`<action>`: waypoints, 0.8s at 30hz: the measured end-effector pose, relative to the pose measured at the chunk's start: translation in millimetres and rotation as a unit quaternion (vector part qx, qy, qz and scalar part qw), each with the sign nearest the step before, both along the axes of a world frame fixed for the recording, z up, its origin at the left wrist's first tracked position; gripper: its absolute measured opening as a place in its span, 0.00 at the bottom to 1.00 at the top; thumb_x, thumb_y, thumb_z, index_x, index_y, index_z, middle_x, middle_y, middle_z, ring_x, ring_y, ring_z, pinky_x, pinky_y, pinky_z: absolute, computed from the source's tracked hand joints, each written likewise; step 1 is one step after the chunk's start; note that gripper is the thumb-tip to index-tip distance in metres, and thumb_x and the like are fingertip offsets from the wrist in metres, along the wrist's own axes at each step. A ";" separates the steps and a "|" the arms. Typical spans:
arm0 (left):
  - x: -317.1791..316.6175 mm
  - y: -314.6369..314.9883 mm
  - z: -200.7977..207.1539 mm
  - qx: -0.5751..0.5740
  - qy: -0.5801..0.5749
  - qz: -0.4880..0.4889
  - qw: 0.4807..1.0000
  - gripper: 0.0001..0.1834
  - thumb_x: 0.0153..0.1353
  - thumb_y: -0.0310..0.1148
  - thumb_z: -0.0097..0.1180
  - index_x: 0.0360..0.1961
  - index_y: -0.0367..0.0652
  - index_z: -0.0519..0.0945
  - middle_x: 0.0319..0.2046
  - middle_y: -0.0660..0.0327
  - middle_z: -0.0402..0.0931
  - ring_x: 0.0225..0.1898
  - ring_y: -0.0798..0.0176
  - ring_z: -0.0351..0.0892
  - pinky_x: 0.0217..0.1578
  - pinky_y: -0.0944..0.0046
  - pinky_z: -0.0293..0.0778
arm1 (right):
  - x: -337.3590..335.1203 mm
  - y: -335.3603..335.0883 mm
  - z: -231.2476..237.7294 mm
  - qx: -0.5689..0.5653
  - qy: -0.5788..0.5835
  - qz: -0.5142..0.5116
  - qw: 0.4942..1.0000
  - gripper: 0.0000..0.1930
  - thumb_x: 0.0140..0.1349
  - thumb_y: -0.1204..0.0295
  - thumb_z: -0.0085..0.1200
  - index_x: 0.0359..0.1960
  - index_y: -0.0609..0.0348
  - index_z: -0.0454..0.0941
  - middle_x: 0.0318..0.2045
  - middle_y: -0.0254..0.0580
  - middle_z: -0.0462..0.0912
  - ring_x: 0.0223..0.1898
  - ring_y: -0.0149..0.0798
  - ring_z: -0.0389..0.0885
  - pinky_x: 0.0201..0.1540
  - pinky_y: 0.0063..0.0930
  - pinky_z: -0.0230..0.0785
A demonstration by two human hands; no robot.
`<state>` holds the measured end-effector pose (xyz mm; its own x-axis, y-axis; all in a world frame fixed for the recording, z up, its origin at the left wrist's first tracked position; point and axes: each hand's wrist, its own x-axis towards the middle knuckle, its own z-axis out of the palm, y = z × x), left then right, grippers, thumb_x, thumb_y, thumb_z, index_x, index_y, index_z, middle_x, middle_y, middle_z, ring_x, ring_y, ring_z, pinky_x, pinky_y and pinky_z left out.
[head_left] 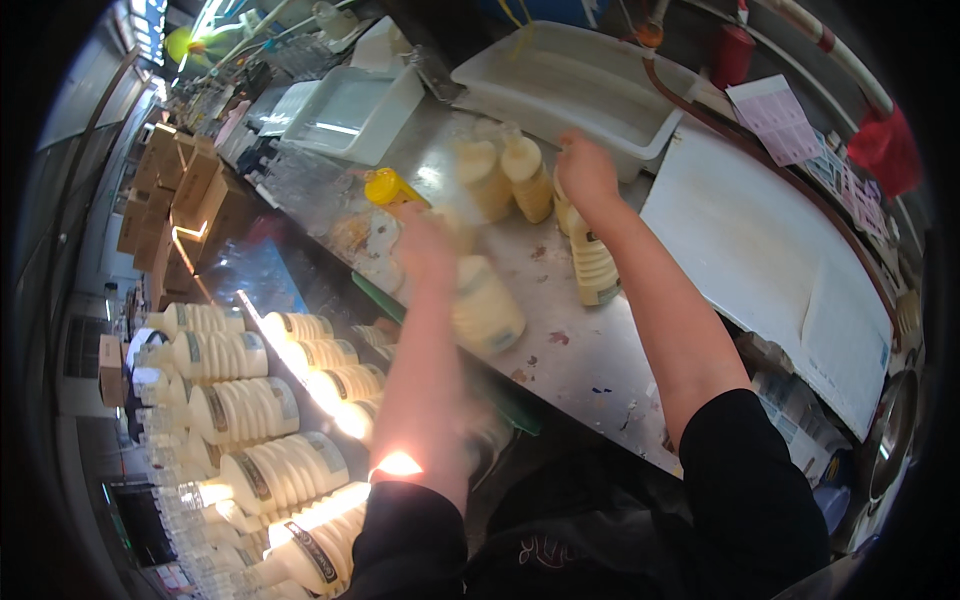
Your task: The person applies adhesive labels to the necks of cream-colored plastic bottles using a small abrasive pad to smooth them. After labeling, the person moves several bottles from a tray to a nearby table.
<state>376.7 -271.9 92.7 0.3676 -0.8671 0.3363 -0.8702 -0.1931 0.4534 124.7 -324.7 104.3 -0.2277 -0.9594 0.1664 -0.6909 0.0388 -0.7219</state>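
Observation:
My right hand is closed at the top of a cream-filled plastic bottle with ribbed sides, upright on the metal table. My left hand is smeared by motion, so its fingers do not show clearly. Right beside it is another cream-filled bottle, blurred and tilted. A yellow cylindrical object shows just beyond the left hand; whether the hand touches it I cannot tell. Between my hands, farther back, two more filled bottles stand close together, one bottle sharper than the other bottle.
Many filled bottles lie stacked at the lower left. A white tub and a larger white tray sit at the table's back. A white board lies at the right. Cardboard boxes stand at the far left.

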 end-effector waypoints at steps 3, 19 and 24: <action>-24.1 31.5 12.4 -0.003 0.030 0.000 1.000 0.22 0.63 0.38 0.63 0.57 0.52 0.74 0.36 0.45 0.85 0.41 0.36 0.84 0.42 0.42 0.77 | 0.8 0.6 -7.0 -0.022 0.014 -0.001 1.000 0.15 0.66 0.68 0.58 0.53 0.55 0.81 0.47 0.58 0.86 0.51 0.62 0.83 0.53 0.54 0.75; -98.6 313.1 96.5 0.029 0.229 -0.203 0.951 0.18 0.64 0.36 0.61 0.51 0.42 0.73 0.34 0.44 0.82 0.35 0.36 0.83 0.38 0.41 0.77 | 2.2 149.6 21.2 -0.122 -0.097 0.103 0.982 0.14 0.71 0.69 0.58 0.56 0.56 0.80 0.38 0.49 0.88 0.31 0.38 0.88 0.36 0.34 0.79; -62.2 432.3 125.0 0.012 0.186 -0.338 0.923 0.20 0.63 0.36 0.63 0.52 0.42 0.73 0.37 0.49 0.82 0.33 0.42 0.83 0.36 0.48 0.78 | -31.0 244.4 85.2 -0.072 -0.141 0.225 0.961 0.13 0.72 0.70 0.57 0.56 0.53 0.79 0.36 0.33 0.84 0.28 0.23 0.79 0.30 0.19 0.69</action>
<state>314.6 160.3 217.6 -0.1732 -0.9461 0.2735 -0.5801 0.3224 0.7480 93.7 -80.3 189.5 0.1504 -0.9430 0.2967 -0.3901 -0.3324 -0.8587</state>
